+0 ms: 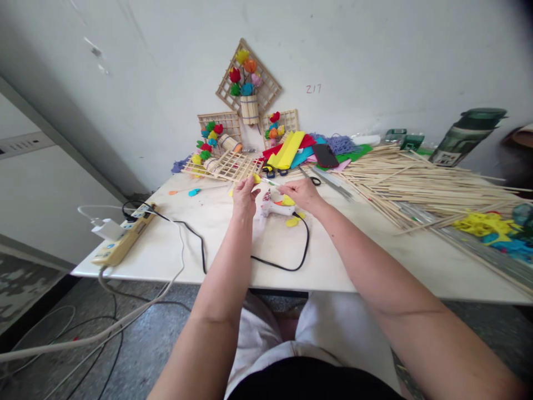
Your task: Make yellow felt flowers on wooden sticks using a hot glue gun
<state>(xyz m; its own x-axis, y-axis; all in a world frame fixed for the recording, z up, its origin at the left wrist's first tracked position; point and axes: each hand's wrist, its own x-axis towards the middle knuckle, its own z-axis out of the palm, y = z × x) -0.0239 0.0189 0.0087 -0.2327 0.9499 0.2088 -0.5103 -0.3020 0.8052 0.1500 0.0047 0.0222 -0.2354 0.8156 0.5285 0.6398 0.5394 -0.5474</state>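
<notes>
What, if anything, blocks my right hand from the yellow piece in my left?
Nothing visible: only the white stick in your right hand reaches toward the yellow piece in your left hand. The glue gun lies below, on the table.

I wear a black top (308, 383) and off-white trousers (345, 322), wrinkled where they show below the front edge of the desk (325, 266). My hands (306, 195) and forearms (225, 266) are bare, creased near the elbows.

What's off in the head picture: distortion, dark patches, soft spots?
Head view: wide-angle stretch seems to lean the green bottle outward; head view, top right corner: dark; head view, floor: dim at lower right; head view, left hand: the yellow petal it holds is soft, edges unreadable.
</notes>
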